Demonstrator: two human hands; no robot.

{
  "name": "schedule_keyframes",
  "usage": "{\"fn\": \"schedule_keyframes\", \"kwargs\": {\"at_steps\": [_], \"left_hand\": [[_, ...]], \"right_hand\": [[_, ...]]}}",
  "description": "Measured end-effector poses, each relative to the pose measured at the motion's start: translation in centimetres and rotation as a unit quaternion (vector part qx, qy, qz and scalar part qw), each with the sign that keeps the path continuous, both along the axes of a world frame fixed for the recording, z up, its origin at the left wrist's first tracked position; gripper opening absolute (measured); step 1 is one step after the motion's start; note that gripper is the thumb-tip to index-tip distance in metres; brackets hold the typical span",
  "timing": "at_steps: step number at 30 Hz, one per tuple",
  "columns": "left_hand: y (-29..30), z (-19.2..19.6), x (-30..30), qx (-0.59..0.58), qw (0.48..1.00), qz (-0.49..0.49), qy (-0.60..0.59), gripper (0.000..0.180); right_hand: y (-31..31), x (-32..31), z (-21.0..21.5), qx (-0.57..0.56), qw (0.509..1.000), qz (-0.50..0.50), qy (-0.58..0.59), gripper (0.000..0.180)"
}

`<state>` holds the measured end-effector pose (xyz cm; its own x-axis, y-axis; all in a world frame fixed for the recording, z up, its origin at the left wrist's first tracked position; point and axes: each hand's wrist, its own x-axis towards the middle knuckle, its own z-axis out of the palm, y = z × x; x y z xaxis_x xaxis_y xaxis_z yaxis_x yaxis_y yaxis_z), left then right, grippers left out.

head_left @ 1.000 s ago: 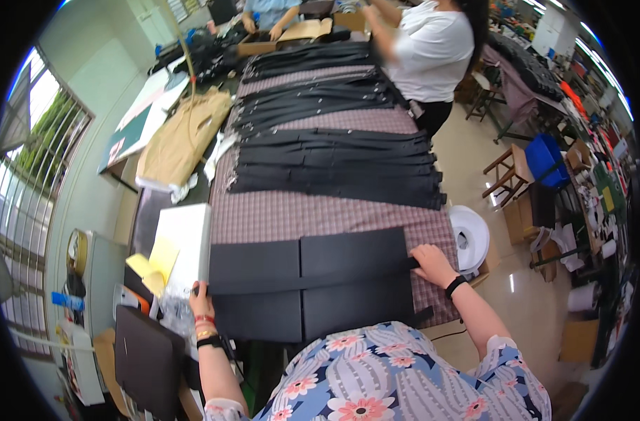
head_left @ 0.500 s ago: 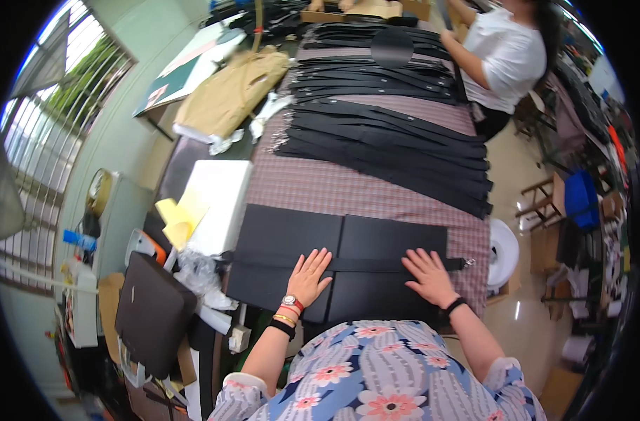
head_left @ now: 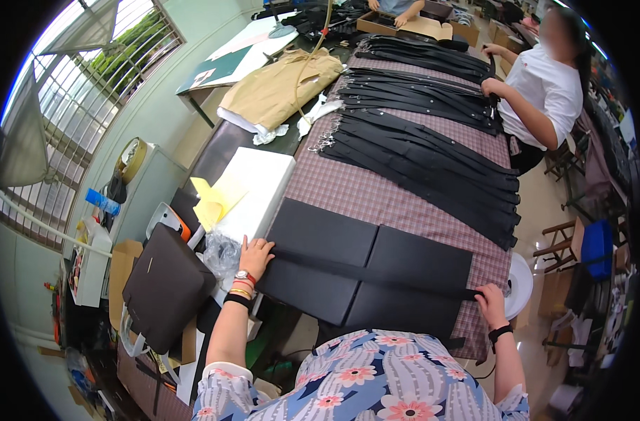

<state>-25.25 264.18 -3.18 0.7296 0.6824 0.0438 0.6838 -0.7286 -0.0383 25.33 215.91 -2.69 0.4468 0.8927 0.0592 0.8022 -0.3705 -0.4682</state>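
A long black strap (head_left: 397, 281) stretches across a wide black panel (head_left: 327, 231), which has a lengthwise and a crosswise seam or gap. My left hand (head_left: 255, 257), with a watch and bracelets at the wrist, grips the strap's left end at the panel's left edge. Past the panel's right side, my right hand (head_left: 491, 305) pinches the other end; its fingers partly cover the end fitting. Between my hands the strap lies roughly straight, slanting down to the right.
Several rows of black straps (head_left: 425, 151) with metal clips lie farther up the checked cloth (head_left: 404, 200). A white block (head_left: 264, 179), yellow paper (head_left: 215, 203) and a dark brown bag (head_left: 165, 288) are at left. A co-worker in a white shirt (head_left: 544, 91) handles straps at far right.
My hands were spread flat on the strap over the panel; they have moved outward to its two ends and closed on them. The head view has turned, shifting the scene.
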Motion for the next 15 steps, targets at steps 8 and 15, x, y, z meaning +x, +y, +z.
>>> {"fn": "schedule_keyframes", "kwargs": {"at_steps": [8,15], "left_hand": [[1.1,0.8,-0.8,0.01,0.998,-0.024,-0.061,0.041],[-6.6,2.4,5.0,-0.107,0.984,-0.058,-0.13,0.077]], "right_hand": [[-0.1,-0.6,0.8,0.062,0.986,-0.025,-0.153,0.034],[2.5,-3.8,3.1,0.045,0.997,0.022,-0.062,0.06]]}}
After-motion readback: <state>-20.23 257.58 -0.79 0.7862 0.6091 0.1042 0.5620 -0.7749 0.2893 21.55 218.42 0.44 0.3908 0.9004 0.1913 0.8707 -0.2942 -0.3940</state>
